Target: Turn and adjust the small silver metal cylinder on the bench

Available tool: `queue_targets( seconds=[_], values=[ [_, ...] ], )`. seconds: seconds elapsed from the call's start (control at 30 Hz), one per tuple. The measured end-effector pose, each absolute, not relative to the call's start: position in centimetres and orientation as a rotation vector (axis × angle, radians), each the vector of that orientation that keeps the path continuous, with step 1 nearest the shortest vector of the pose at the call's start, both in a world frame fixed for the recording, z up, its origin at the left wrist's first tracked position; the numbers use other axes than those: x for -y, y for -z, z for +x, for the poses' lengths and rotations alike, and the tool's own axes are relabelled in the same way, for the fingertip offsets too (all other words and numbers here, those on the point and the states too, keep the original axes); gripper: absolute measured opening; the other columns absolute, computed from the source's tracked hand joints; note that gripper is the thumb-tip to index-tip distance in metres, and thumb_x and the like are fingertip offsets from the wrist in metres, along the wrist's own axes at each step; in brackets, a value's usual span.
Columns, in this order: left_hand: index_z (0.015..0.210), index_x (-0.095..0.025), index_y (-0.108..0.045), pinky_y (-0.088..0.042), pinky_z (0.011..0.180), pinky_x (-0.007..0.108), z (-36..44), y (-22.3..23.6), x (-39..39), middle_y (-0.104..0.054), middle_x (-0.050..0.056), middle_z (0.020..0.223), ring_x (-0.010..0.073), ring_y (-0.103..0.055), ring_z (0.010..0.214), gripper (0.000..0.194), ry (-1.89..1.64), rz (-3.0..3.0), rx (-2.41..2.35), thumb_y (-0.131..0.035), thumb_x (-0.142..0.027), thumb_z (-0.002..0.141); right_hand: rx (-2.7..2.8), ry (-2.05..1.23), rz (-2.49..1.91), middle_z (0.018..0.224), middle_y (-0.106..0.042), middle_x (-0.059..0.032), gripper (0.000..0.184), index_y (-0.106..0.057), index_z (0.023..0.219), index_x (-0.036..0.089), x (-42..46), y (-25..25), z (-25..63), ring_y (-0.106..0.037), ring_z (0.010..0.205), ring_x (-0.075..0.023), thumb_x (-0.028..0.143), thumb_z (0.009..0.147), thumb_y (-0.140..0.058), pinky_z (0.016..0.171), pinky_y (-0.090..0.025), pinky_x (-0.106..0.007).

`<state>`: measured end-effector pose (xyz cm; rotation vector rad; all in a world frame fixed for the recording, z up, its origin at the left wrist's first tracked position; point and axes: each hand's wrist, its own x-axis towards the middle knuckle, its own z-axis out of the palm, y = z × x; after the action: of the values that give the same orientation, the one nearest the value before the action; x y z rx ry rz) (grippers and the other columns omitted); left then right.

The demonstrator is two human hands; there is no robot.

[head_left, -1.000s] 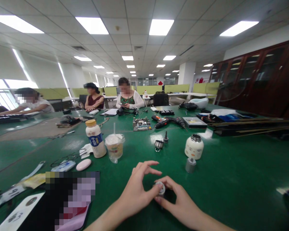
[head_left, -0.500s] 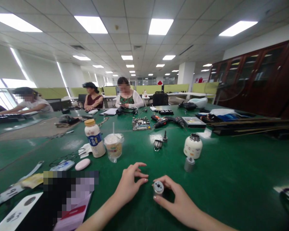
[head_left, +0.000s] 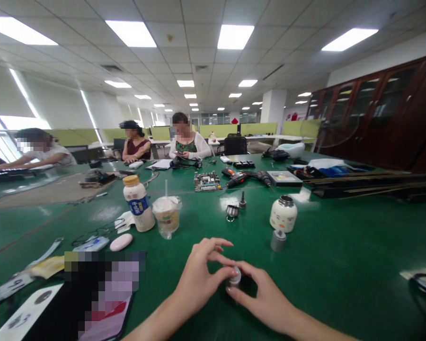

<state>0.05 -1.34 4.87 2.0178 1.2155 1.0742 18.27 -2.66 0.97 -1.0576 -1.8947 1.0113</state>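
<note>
A small silvery metal cylinder [head_left: 235, 277] stands on the green table in front of me, its round top facing up. My right hand [head_left: 264, 296] is curled around its right side, thumb low at the front and fingers behind. Over the top of the cylinder, my left hand [head_left: 202, 272] closes thumb and index finger at its upper edge, and its other fingers stretch out above. Part of the top is hidden by these fingertips. Beyond my right hand stands a second grey metal cylinder [head_left: 279, 240], just in front of a cream-coloured flask [head_left: 283, 215] without a lid.
Farther off lie a small steel cup-like part [head_left: 232, 212], a dark metal fitting [head_left: 242, 201], a circuit board [head_left: 208, 182] and power drills [head_left: 237, 179]. On the left stand a bottle [head_left: 138, 206] and a drink cup [head_left: 166, 215]. Several people sit across the table.
My left hand first drew away leftward from the cylinder, uncovering its top with holes, then came back onto it. My right hand has stayed around the cylinder throughout.
</note>
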Motion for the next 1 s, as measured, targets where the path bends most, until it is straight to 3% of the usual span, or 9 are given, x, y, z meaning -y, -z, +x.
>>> queue_targets(
  seconds=[0.17,0.37,0.5,0.57,0.67,0.8,1.0],
  values=[
    [0.112,-0.028,-0.059,-0.035,0.096,0.038,0.3,-4.4,1.7,-0.078,-0.003,0.09,0.0244,-0.059,0.107,0.04,-1.032,2.035,-1.179,-0.075,-0.022,0.077,1.891,-1.0,-1.065,0.108,-0.071,-0.0037,0.03,-0.065,0.112,0.021,2.7,-0.8,18.2,-0.065,0.1,-0.0238,0.028,0.082,-0.068,0.089,-0.049,-0.034],
    [0.127,-0.03,-0.049,-0.033,0.101,0.037,-0.2,-5.0,2.1,-0.07,-0.001,0.117,0.0221,-0.055,0.117,0.05,-0.965,2.05,-1.038,-0.064,-0.014,0.081,1.911,-0.987,-1.071,0.11,-0.071,-0.006,0.032,-0.066,0.113,0.02,2.9,-0.9,18.4,-0.065,0.103,-0.0257,0.028,0.082,-0.067,0.093,-0.048,-0.037],
    [0.125,-0.029,-0.048,-0.033,0.098,0.039,-0.4,-5.3,2.0,-0.072,-0.001,0.107,0.0232,-0.058,0.107,0.051,-0.985,2.125,-1.084,-0.067,-0.017,0.079,1.94,-0.929,-1.085,0.122,-0.067,-0.0086,0.041,-0.064,0.119,0.02,3.1,-1.0,18.7,-0.061,0.113,-0.0281,0.025,0.079,-0.067,0.1,-0.043,-0.04],
    [0.126,-0.029,-0.048,-0.034,0.095,0.039,-0.4,-5.3,1.9,-0.074,-0.002,0.096,0.0231,-0.058,0.103,0.053,-0.973,2.14,-1.097,-0.068,-0.017,0.078,1.934,-0.943,-1.093,0.114,-0.071,-0.0076,0.038,-0.066,0.115,0.019,3.0,-1.0,18.6,-0.063,0.106,-0.0267,0.025,0.077,-0.069,0.095,-0.045,-0.038],
    [0.127,-0.029,-0.047,-0.034,0.093,0.038,-0.4,-5.3,1.9,-0.075,-0.003,0.09,0.0232,-0.056,0.102,0.055,-0.943,2.139,-1.099,-0.068,-0.017,0.078,1.892,-0.976,-1.142,0.087,-0.072,-0.0029,0.027,-0.067,0.092,0.018,2.7,-0.8,18.2,-0.065,0.083,-0.0218,0.027,0.069,-0.078,0.077,-0.048,-0.031],
    [0.125,-0.029,-0.049,-0.033,0.093,0.037,-0.4,-5.5,1.8,-0.076,-0.003,0.093,0.0226,-0.056,0.102,0.052,-0.922,2.154,-1.091,-0.068,-0.018,0.078,1.813,-0.939,-1.212,0.074,-0.065,0.0013,0.035,-0.058,0.079,0.018,2.3,-0.7,17.7,-0.059,0.071,-0.0178,0.03,0.059,-0.085,0.065,-0.044,-0.027],
    [0.127,-0.029,-0.049,-0.034,0.094,0.037,-0.6,-5.5,1.7,-0.076,-0.002,0.098,0.0221,-0.056,0.105,0.053,-0.917,2.162,-1.072,-0.069,-0.018,0.08,1.934,-0.885,-1.082,0.103,-0.067,-0.0029,0.038,-0.06,0.103,0.02,2.6,-0.9,18.2,-0.06,0.098,-0.0219,0.019,0.068,-0.074,0.089,-0.045,-0.033]
  ],
)
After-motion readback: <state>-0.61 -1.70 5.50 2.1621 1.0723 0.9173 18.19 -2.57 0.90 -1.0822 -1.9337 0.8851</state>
